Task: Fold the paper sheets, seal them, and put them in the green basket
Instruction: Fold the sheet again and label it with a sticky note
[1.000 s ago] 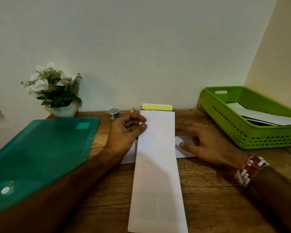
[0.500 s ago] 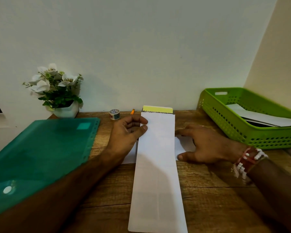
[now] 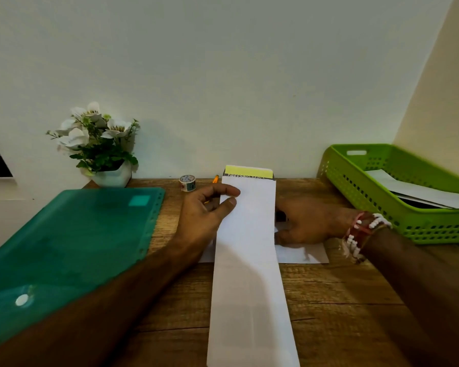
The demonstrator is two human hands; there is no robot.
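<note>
A long, narrow folded white sheet [image 3: 249, 274] runs from the table's front edge toward the wall. My left hand [image 3: 204, 215] pinches its upper left edge between thumb and fingers. My right hand [image 3: 310, 221] lies to the right of the sheet, on a second white sheet [image 3: 302, 252] that is flat on the table. Its fingertips are hidden under the long sheet's right edge. The green basket [image 3: 368, 192] stands at the right with white papers [image 3: 421, 192] inside.
A green plastic folder [image 3: 72, 242] covers the left of the wooden table [image 3: 342, 300]. Along the wall stand a potted white flower [image 3: 101, 147], a small tape roll [image 3: 187, 182], an orange pencil [image 3: 215, 178] and a yellow-topped pad [image 3: 248, 172].
My right hand has slid left across the flat sheet until its fingertips went under the long sheet. My left hand has kept its hold on the long sheet.
</note>
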